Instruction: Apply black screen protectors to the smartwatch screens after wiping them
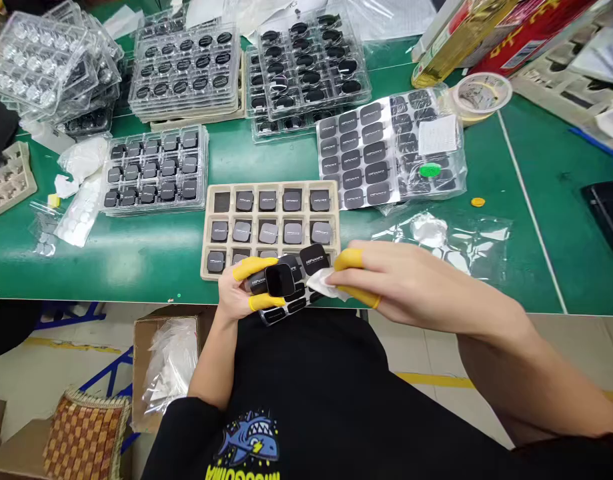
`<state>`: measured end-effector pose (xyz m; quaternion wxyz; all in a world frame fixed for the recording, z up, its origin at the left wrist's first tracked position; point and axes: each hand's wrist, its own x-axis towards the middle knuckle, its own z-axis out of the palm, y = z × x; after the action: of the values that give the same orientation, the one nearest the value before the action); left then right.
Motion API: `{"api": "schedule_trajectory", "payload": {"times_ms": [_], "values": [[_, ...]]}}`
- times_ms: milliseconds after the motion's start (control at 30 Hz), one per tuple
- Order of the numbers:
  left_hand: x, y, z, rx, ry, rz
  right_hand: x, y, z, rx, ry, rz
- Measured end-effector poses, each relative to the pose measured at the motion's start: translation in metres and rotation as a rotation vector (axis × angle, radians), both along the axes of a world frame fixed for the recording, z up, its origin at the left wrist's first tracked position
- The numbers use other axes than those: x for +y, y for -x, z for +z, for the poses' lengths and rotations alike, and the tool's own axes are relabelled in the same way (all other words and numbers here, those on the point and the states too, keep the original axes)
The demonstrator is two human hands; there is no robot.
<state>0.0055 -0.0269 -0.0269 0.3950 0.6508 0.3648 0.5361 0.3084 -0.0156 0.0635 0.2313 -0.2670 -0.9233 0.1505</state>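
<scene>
We are holding a black unit (281, 281) over the table edge (136, 293), just before the tray (271, 187) — our left hand (232, 291) is clamping it, a label sheet (296, 305) lying beneath. Our right hand (399, 277) is slanting in, fingers closing on a white wipe (326, 283) — "HiFuture" is showing on labels and trayed units (269, 233).

On the green table (266, 160), at the far right, stand a bottle of yellow liquid (461, 43) and a red box (536, 33), with a tape roll (505, 93) just nearer. A dark flat object (609, 213) lies at the right edge. Left of it are a small orange-yellow piece (477, 202) and crumpled clear plastic (456, 240). Below the table, near left, a cardboard box (143, 380) holds a clear bag (173, 360), beside a brown woven cushion (86, 433).
</scene>
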Motion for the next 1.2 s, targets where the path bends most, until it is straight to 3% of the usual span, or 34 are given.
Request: {"api": "schedule_trajectory", "payload": {"times_ms": [133,267,400,533,667,767,900,1067,1200], "values": [[-0.001,0.000,0.009,0.037,0.056,-0.005,-0.007,0.006,0.006,0.174,-0.074,-0.146],[-0.009,-0.001,0.010,0.102,0.109,0.062,-0.019,0.053,-0.007,0.234,-0.149,-0.043],[-0.012,0.003,-0.013,0.070,0.163,0.064,-0.008,0.084,-0.041,0.158,-0.341,-0.064],[-0.014,0.006,-0.040,0.021,0.234,0.193,0.001,0.086,-0.058,0.173,-0.362,-0.150],[-0.016,0.011,-0.048,-0.033,0.315,0.246,0.004,0.068,-0.059,0.075,-0.311,-0.221],[-0.016,0.021,-0.040,-0.025,0.365,0.264,0.005,0.049,-0.052,0.057,-0.276,-0.267],[-0.009,0.025,-0.025,0.065,0.300,0.263,-0.001,0.044,-0.037,0.255,-0.289,-0.364],[-0.002,0.014,-0.031,0.009,0.251,0.038,-0.011,0.073,-0.038,0.197,-0.283,-0.162],[-0.015,0.006,-0.047,-0.088,0.388,0.148,-0.009,0.087,-0.053,0.189,-0.290,-0.168]]}}
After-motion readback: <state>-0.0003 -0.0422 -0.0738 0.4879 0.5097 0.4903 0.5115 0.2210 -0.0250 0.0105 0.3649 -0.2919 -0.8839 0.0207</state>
